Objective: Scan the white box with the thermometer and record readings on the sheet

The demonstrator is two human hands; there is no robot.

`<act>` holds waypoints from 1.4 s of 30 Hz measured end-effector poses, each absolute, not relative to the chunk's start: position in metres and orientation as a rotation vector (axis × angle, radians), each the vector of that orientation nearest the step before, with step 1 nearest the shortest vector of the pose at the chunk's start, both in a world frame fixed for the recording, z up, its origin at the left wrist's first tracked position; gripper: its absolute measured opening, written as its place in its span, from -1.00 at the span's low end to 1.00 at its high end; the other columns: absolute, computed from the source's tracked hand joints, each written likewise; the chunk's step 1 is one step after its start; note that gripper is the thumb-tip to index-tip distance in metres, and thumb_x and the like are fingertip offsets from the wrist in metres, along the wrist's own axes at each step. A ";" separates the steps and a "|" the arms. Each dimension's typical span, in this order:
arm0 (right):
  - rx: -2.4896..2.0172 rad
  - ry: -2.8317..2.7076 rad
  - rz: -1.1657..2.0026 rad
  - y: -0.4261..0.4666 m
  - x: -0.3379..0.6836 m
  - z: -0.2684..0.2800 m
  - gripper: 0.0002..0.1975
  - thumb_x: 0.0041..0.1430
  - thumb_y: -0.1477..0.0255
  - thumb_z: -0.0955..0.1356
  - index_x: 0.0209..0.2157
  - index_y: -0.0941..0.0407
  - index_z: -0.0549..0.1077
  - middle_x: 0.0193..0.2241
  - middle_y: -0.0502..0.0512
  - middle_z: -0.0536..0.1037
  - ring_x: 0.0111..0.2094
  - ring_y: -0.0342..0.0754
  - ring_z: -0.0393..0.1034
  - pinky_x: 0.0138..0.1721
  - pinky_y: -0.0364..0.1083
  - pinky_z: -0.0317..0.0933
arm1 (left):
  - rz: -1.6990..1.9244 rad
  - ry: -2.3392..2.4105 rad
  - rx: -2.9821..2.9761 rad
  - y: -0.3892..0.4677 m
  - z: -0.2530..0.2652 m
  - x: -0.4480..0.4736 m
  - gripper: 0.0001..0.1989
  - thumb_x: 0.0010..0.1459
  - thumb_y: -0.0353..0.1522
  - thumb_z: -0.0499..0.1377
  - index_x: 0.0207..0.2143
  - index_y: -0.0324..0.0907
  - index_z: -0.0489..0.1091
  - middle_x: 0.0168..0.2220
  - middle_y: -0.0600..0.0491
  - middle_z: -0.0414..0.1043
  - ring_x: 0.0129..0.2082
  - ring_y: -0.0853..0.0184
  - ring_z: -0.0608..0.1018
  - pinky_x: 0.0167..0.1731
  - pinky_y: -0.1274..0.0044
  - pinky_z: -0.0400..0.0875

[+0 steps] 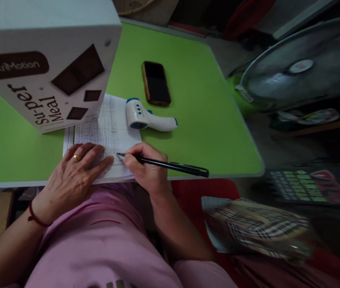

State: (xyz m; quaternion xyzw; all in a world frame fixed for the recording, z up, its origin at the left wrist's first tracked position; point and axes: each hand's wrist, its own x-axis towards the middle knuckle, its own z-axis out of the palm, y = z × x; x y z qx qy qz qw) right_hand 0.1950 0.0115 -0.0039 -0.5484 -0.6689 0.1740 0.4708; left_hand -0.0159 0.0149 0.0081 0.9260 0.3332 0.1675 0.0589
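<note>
My right hand (148,166) grips a black pen (174,165), its tip touching a sheet of paper (109,128) covered in dense handwriting. Flat on the lower left of that sheet lies my left hand (81,166), fingers stretched out, with a ring on one finger and a dark red cord at the wrist. Just beyond the pen, a white and blue infrared thermometer (150,118) rests on its side, partly over the paper's edge. The paper's upper left part is hidden behind a box.
A tall white NutriMotion box (46,76) stands on the green table (196,120) at the left. A phone (156,83) lies beyond the thermometer. Right of the table is a large fan (296,68). A checked bag (260,228) sits on a red chair (214,188).
</note>
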 end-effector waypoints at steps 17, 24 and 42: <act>-1.368 -1.608 0.396 0.012 0.195 -0.003 -0.88 0.08 0.51 0.32 -0.53 0.14 0.38 -0.65 -0.08 0.42 -0.63 -0.23 0.25 -0.58 -0.24 0.15 | 0.492 1.022 2.797 0.015 0.009 -0.016 -0.43 0.13 -0.37 0.35 0.19 -0.15 0.32 0.14 -0.13 0.31 0.11 -0.02 0.36 0.13 0.13 0.31; -1.379 -1.556 0.397 0.012 0.195 -0.005 -0.88 0.05 0.49 0.31 -0.55 0.13 0.36 -0.66 -0.09 0.38 -0.64 -0.22 0.23 -0.58 -0.22 0.14 | 0.501 1.021 2.802 0.014 0.008 -0.017 -0.45 0.14 -0.37 0.34 0.18 -0.16 0.33 0.14 -0.12 0.31 0.12 0.01 0.36 0.15 0.15 0.31; -1.410 -1.583 0.432 0.011 0.194 -0.004 -0.86 0.09 0.45 0.32 -0.52 0.13 0.43 -0.64 -0.07 0.45 -0.63 -0.20 0.29 -0.55 -0.22 0.22 | 0.510 1.017 2.807 0.015 0.007 -0.016 -0.45 0.15 -0.38 0.33 0.18 -0.16 0.33 0.14 -0.13 0.30 0.12 0.00 0.35 0.14 0.15 0.31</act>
